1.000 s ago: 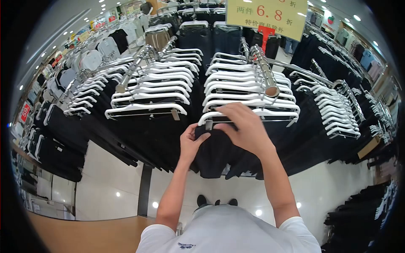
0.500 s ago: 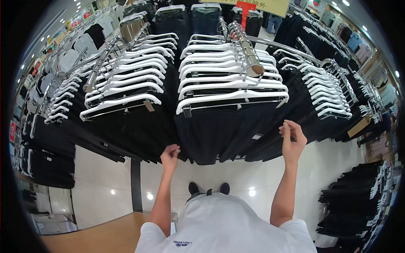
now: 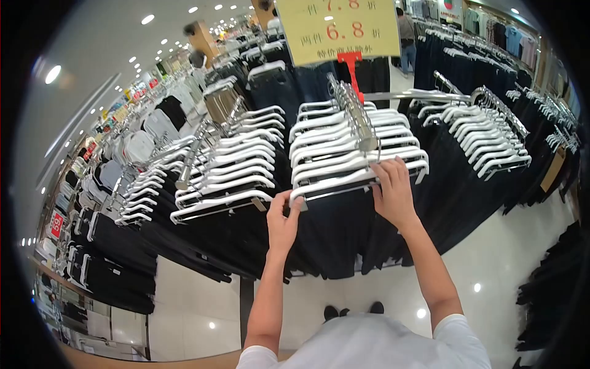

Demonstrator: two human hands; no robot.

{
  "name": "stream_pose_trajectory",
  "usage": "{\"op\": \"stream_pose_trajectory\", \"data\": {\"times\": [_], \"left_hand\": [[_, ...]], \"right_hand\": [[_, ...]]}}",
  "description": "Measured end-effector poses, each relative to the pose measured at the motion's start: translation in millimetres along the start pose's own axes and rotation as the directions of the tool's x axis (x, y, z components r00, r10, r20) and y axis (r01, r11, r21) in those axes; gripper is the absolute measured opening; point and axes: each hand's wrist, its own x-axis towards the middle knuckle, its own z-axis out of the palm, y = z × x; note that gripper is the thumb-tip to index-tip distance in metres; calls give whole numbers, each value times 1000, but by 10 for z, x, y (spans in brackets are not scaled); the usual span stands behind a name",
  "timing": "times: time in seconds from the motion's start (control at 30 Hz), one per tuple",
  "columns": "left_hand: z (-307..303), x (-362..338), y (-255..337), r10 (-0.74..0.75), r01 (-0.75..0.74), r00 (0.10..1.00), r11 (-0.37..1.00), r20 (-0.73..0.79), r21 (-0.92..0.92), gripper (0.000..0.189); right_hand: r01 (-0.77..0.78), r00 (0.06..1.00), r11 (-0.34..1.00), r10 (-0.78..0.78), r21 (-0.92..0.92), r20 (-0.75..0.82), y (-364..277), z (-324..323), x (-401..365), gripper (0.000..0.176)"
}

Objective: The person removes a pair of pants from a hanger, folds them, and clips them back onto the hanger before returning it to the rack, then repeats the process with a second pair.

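Dark trousers (image 3: 335,227) hang from the front white clip hanger (image 3: 335,181) on the middle rail. My left hand (image 3: 283,224) is at that hanger's left end, thumb and fingers closed around the clip corner. My right hand (image 3: 396,194) has its fingers bent over the right part of the same hanger, with the thumb below near the waistband. Behind it, several more white hangers are packed close together along the metal rail (image 3: 367,138).
Left of my hands is another row of white hangers (image 3: 224,200) with dark trousers. More hangers (image 3: 501,150) stand to the right. A yellow sign (image 3: 338,31) on a red clip (image 3: 351,67) rises behind the middle rail. Pale floor tiles (image 3: 196,313) lie below.
Both hands have moved up from lower beside the trousers to the front hanger and closed on it. The view has tilted up and swung left, showing more of the yellow sign.
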Motion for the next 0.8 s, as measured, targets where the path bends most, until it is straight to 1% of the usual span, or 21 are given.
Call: {"op": "stream_pose_trajectory", "data": {"times": [0.1, 0.17, 0.27, 0.37, 0.4, 0.43, 0.5, 0.57, 0.6, 0.63, 0.7, 0.73, 0.77, 0.8], "left_hand": [[-12, -8, 111, -22, 23, 998, 1000, 57, -18, 28], [14, -31, 199, 129, -128, 987, 992, 95, -18, 28], [-47, -78, 424, 66, -51, 985, 994, 159, -99, 26], [-35, -163, 797, 180, -174, 983, 974, 36, -144, 24], [-22, -198, 866, 198, -192, 980, 958, 7, -216, 26], [-17, -276, 967, 207, -201, 978, 964, 15, -174, 28], [-21, -472, 1234, 238, -234, 971, 968, 32, -95, 32], [75, -784, 1549, 235, -235, 964, 972, 124, -20, 38], [145, -1004, 1625, 220, -203, 937, 975, 270, -90, 44], [203, -1158, 1679, 209, -158, 888, 975, 410, -154, 50], [284, -1160, 1786, 425, -227, 733, 889, 531, -399, 60], [328, -1135, 1814, 532, -232, 639, 821, 555, -521, 66], [326, -1077, 1772, 500, -195, 627, 844, 597, -500, 70], [280, -998, 1663, 465, -154, 612, 864, 640, -480, 74]], "right_hand": [[47, 997, 998, -49, -43, -52, 58, 78, -20, 56], [69, 996, 995, -72, -68, -55, 77, 48, 5, 55], [84, 993, 991, -92, -109, -74, 100, -92, 82, 58], [61, 976, 978, -101, -200, -194, -54, -368, 235, 53], [30, 960, 972, -93, -232, -264, -73, -415, 257, 56], [-27, 944, 965, -61, -260, -324, -115, -453, 252, 58], [-175, 932, 934, 56, -311, -358, -189, -652, 266, 64], [-284, 873, 956, 227, -69, -432, -96, -683, 145, 68], [-362, 851, 932, 321, -20, -416, -162, -776, 115, 66], [-456, 764, 886, 438, 85, -473, -46, -729, 19, 53], [-374, 796, 918, 391, 132, -461, 84, -818, -29, 48], [-430, 784, 890, 452, 153, -426, 128, -857, -45, 48], [-487, 754, 848, 529, 208, -390, 40, -950, 48, 53], [-445, 762, 837, 541, 320, -356, 9, -1004, 84, 58]]}}
